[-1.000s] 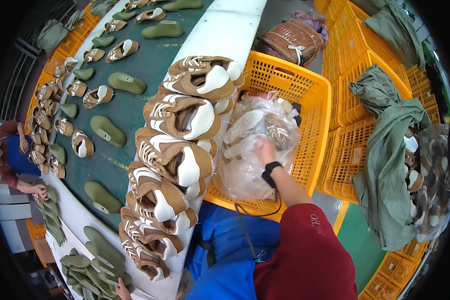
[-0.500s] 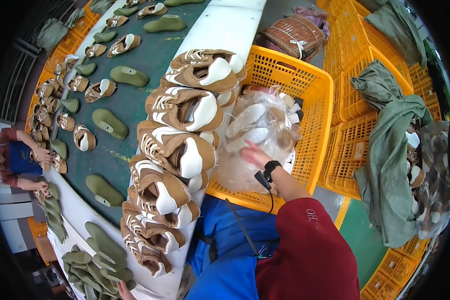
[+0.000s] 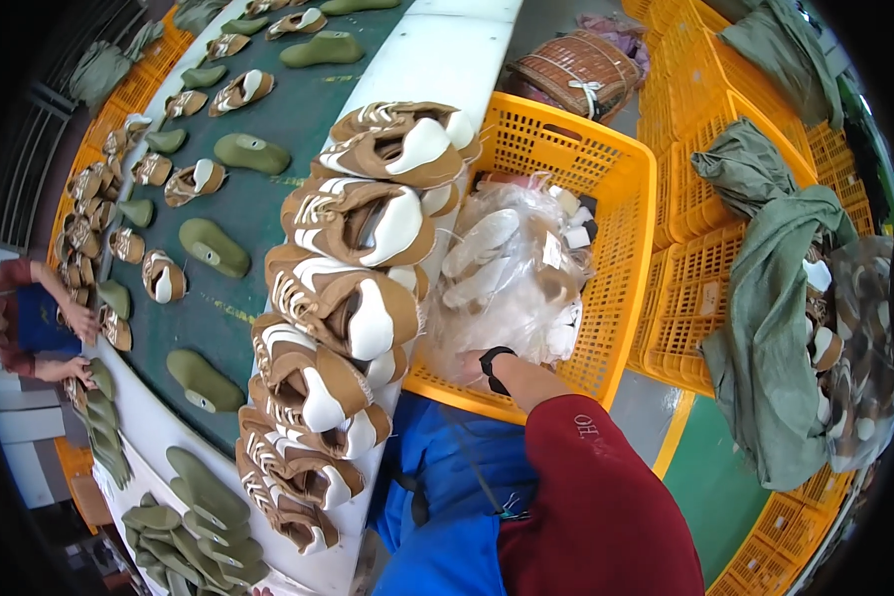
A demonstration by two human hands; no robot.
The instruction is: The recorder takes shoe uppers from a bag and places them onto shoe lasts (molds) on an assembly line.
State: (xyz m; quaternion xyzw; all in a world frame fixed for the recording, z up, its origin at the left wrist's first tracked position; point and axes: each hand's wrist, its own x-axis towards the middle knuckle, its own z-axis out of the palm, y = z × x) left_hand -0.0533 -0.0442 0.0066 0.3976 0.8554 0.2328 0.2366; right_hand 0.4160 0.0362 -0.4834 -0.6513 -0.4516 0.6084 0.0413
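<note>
My right hand [image 3: 469, 368], with a black watch on the wrist, reaches into the near end of a yellow crate [image 3: 621, 238]. Its fingers are lost in clear plastic bags [image 3: 512, 303] that hold pale parts, so their grip is hidden. Just a fingertip of my left hand [image 3: 260, 592] shows at the lower edge, beside a pile of green shoe lasts [image 3: 184, 541]; what it does cannot be seen. A row of brown and white shoe uppers [image 3: 353, 303] lies stacked on the white table edge left of the crate.
Green lasts and shoe uppers lie spaced along a dark green belt [image 3: 228, 328]. At the far left, a co-worker's hands [image 3: 79, 323] handle pieces near the belt. Yellow crates [image 3: 700, 288] are stacked to the right, some under green cloth [image 3: 780, 298]. A wicker basket [image 3: 576, 74] stands beyond.
My right hand has drawn nearer to me and lower into the plastic, its fingers now covered. My left hand has slipped almost out of view. The co-worker's hands have shifted slightly.
</note>
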